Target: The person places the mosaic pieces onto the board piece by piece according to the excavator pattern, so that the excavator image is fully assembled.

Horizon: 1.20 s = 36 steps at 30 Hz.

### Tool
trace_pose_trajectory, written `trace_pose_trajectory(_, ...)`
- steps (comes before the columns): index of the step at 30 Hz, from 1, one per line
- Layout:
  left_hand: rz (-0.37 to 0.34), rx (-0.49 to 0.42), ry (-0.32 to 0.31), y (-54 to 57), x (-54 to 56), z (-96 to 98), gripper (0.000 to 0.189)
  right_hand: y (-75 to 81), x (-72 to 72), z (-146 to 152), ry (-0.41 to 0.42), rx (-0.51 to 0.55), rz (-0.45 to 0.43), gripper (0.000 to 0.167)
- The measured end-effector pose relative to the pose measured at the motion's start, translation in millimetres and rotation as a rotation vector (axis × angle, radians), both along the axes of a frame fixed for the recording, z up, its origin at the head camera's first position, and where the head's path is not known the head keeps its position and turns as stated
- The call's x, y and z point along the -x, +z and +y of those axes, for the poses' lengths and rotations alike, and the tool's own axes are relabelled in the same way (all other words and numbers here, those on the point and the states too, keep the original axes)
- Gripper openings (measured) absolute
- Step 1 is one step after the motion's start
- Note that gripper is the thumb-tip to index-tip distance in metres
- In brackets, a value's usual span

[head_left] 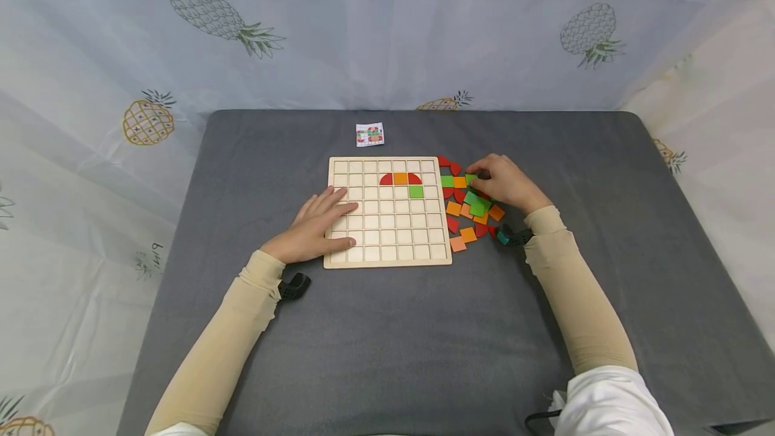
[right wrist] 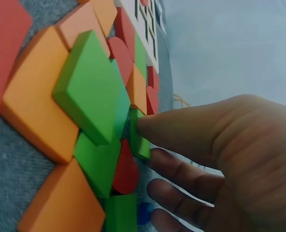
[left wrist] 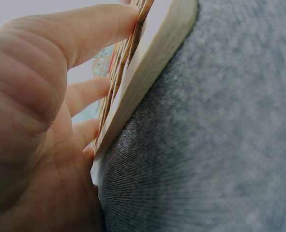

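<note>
A wooden grid board (head_left: 387, 227) lies on the table. On it sit an orange square (head_left: 400, 179) between two red curved pieces, and a green square (head_left: 416, 192) below the right one. My left hand (head_left: 311, 229) rests on the board's left side, fingers spread and fairly straight; the left wrist view shows the thumb over the board's edge (left wrist: 147, 79). To the right of the board, my right hand (head_left: 505, 182) pinches a small green square tile (right wrist: 139, 140) between thumb and index finger at the far side of a pile of tiles. The thumb hides part of that tile.
Loose red, orange and green tiles lie along the board's right edge, some overlapping, with a green one (right wrist: 89, 87) on top. A small printed pattern card (head_left: 370, 134) lies beyond the board. Grey cloth (head_left: 387, 342) covers the table; a pineapple-print curtain (head_left: 375, 39) hangs behind.
</note>
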<state>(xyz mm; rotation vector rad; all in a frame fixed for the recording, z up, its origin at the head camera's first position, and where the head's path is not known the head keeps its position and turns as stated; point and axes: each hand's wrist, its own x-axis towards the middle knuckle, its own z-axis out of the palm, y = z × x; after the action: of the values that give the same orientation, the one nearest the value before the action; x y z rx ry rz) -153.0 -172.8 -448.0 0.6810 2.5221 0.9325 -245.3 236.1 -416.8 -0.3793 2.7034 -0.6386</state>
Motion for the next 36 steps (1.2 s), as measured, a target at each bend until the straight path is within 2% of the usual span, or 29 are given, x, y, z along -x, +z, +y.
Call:
trace_pose_trajectory(10,0.004,0.002,0.004,0.3,-0.6,-1.8,0.074,-1.0,2.1,-3,0.036,-0.051,0.03,0.04)
trace_pose_trajectory(17,0.017,-0.002,-0.004,-2.1,-1.1,-1.6,0.074,-3.0,3.7,-4,-0.012,-0.034,0.066,0.04)
trace_pose_trajectory(23,0.02,-0.007,-0.009,-0.6,-0.9,-1.6,0.074,0.9,3.5,-8,-0.062,0.07,0.1,0.042)
trace_pose_trajectory(30,0.017,-0.014,-0.006,-1.3,-0.7,-1.2,0.074,11.9,3.4,-34,-0.003,0.159,0.118,0.042)
trace_pose_trajectory(36,0.019,-0.01,-0.006,-1.2,-0.4,-1.7,0.074,18.1,2.1,-57,0.024,0.213,0.097,0.04)
